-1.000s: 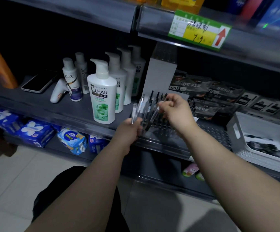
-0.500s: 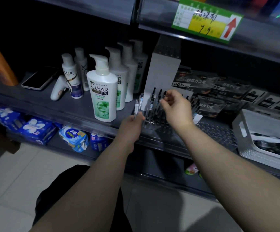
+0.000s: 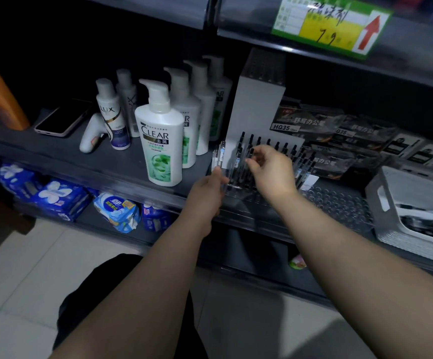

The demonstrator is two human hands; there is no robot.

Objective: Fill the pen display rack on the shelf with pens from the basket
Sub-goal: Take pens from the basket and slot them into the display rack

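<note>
Left hand (image 3: 206, 195): fingers curled round a small bundle of clear-barrelled pens (image 3: 217, 158), held upright at the left front corner of the clear perforated acrylic pen rack (image 3: 339, 206).

Right hand (image 3: 272, 174): fingertips pinching the top of one black-capped pen (image 3: 251, 154) among the rack's left rows.

The rack sits at the front edge of the dark grey shelf (image 3: 54, 154). Black-topped pens (image 3: 285, 147) stand in its rear rows. Open holes show across the front right, between the right forearm and the pale grey plastic basket (image 3: 372, 193).

The basket lies just beside the rack's right end, with dark pens inside.

A white "CLEAR" pump shampoo bottle (image 3: 158, 146) stands near the left hand, leaving a narrow gap. A tall white box (image 3: 256, 104) closes the rack's rear left.
</note>
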